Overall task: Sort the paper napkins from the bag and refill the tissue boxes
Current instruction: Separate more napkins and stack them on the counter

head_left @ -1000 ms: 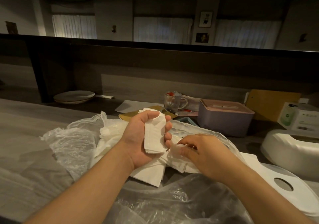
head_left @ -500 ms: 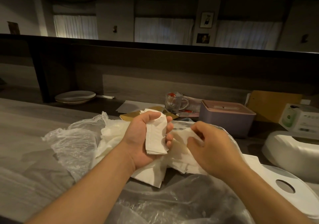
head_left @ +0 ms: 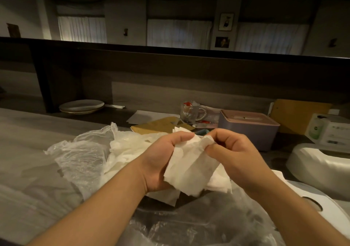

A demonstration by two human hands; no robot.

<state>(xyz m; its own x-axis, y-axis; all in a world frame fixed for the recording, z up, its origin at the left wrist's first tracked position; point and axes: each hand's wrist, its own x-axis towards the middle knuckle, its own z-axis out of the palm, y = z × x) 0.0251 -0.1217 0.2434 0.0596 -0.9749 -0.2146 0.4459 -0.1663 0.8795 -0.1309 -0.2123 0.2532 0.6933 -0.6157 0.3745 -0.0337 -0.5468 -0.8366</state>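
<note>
Now, head view: left hand (head_left: 161, 162) clasps the thin white folded paper napkins (head_left: 191, 170); right hand (head_left: 233, 151) pinches their top edge, above the crinkled clear plastic bag (head_left: 81, 156). Best square edges before loading far-right lilac lidded tissue box (head_left: 248, 130).

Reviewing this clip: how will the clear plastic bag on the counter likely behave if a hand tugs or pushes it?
The plastic bag is thin and crumpled, so it would probably fold and drag rather than slide as one piece. It looks very light, so the loose napkins resting on it may shift or spill with it.
</note>
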